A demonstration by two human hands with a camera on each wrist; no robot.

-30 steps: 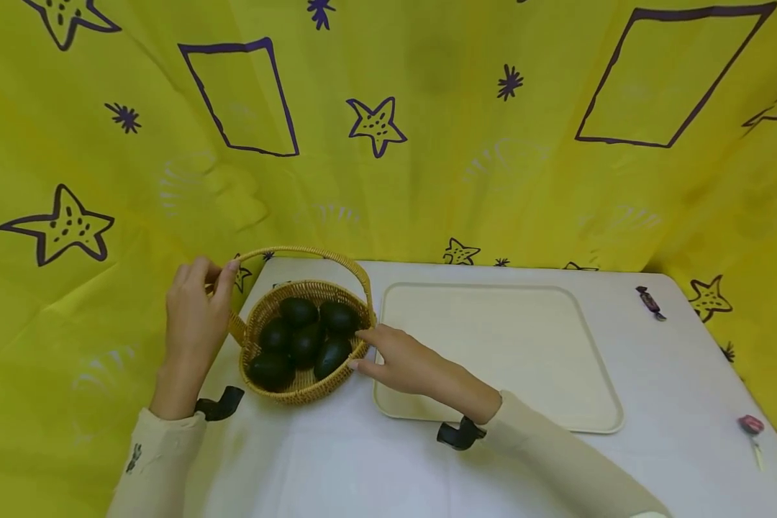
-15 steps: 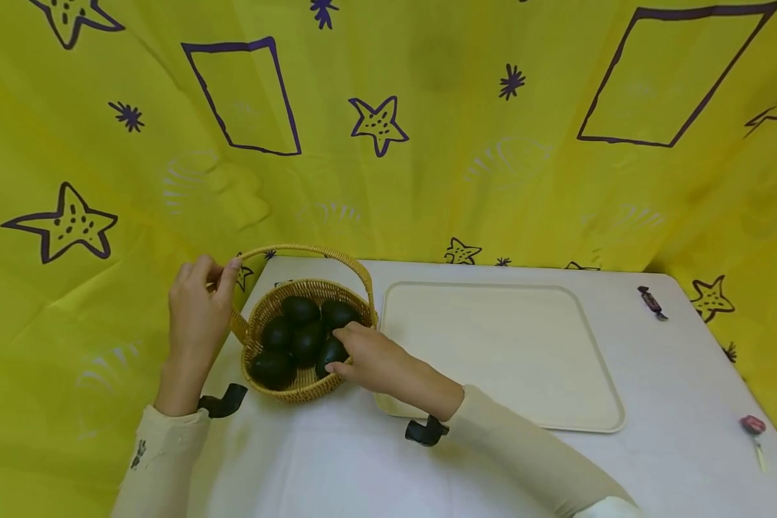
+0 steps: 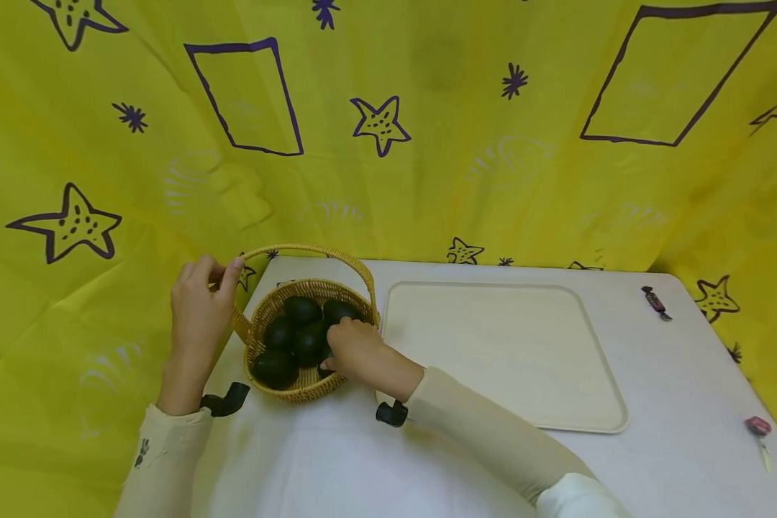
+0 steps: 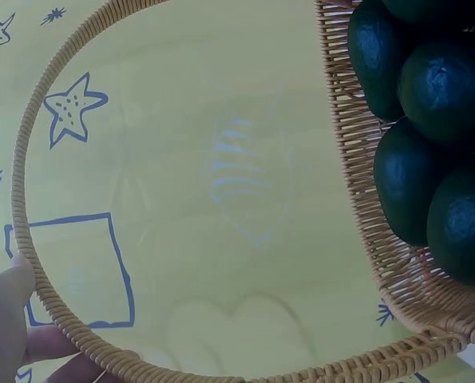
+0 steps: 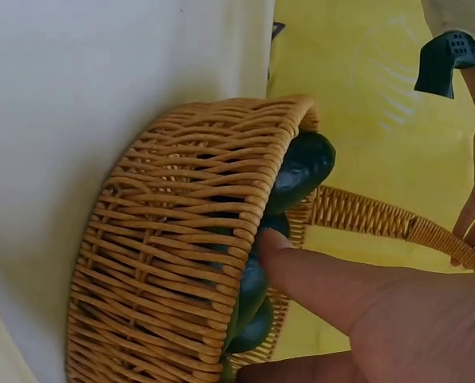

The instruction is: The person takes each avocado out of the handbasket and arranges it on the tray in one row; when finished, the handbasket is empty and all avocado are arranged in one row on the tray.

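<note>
A wicker basket (image 3: 301, 395) holding several dark green avocados (image 3: 302, 309) sits at the left of the table. My left hand (image 3: 199, 309) holds the arched basket handle (image 3: 311, 248) at its left side; in the left wrist view, the thumb and fingers (image 4: 49, 343) close around the woven handle (image 4: 41, 283). My right hand (image 3: 361, 354) reaches over the basket's right rim, fingers curled around the front-right avocado (image 3: 324, 372), which it mostly covers. In the right wrist view, the thumb (image 5: 275, 243) lies against a dark avocado just inside the rim; the other fingertips are hidden.
Right of the basket lies a cream tray (image 3: 492, 345) on the white-covered table (image 3: 337, 460). A wrapped candy (image 3: 656, 303) and a lollipop (image 3: 758, 428) lie near the table's right edge. A yellow patterned cloth (image 3: 440, 194) hangs behind and around the table.
My right hand has moved left from the basket's right rim into the basket, its fingers coming over the front-right avocado. The left hand stays on the handle.
</note>
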